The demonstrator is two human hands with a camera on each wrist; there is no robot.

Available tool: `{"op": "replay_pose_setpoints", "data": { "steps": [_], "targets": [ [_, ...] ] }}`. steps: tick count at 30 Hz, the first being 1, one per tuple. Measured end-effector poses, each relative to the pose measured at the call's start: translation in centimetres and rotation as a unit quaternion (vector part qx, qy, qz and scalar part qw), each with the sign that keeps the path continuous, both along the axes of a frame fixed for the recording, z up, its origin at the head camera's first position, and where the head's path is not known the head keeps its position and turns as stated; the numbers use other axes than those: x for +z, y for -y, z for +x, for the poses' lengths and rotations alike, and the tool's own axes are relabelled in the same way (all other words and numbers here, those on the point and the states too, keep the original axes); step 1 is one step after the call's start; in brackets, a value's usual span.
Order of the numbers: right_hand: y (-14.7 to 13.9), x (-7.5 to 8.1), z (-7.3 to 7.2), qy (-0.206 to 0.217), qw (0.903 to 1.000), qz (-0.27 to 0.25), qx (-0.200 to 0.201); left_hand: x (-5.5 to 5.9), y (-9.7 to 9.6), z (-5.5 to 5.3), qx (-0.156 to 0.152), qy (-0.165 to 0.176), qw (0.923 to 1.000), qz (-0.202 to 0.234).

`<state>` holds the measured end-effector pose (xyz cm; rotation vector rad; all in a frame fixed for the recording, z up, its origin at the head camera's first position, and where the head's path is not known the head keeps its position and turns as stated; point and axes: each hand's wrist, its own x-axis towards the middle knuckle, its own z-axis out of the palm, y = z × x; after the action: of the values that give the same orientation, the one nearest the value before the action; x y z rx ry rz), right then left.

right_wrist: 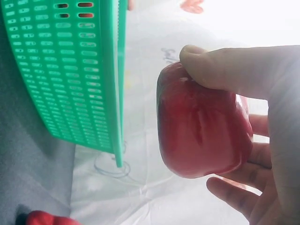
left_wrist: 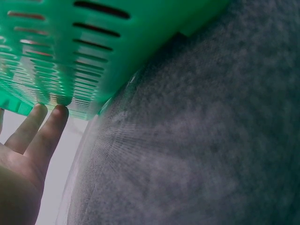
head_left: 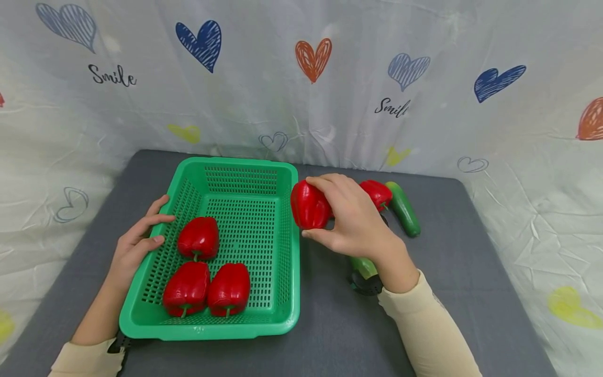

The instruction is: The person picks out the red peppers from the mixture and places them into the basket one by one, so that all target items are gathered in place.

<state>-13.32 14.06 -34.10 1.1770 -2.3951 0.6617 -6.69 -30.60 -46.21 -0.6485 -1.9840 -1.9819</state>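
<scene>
There seem to be five peppers [head_left: 187,288], two cucumbers [head_left: 404,210], one basket [head_left: 235,330].

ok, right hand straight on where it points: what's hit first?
Likely the green perforated plastic basket, at its right rim; the glossy red bell pepper in the right hand leads. Height unclear, may pass above.

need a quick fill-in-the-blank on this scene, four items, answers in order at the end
1. The basket contains exactly ____ peppers.
2. The right hand grips a pepper whose color is ____.
3. The left hand touches the basket, whose color is ____.
4. In the head view, the cucumber lies to the ____ of the basket.

Missing words: three; red; green; right.
</scene>
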Motion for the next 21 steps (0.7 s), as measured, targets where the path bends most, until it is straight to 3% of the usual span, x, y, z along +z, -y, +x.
{"op": "replay_pose_setpoints", "data": {
  "steps": [21],
  "targets": [
    [3.5, 1.3, -0.7, -0.024, 0.9979, 0.004, 0.06, 0.1, 0.0, 0.0, 0.0, 0.007, 0.9999, -0.007]
  ]
}}
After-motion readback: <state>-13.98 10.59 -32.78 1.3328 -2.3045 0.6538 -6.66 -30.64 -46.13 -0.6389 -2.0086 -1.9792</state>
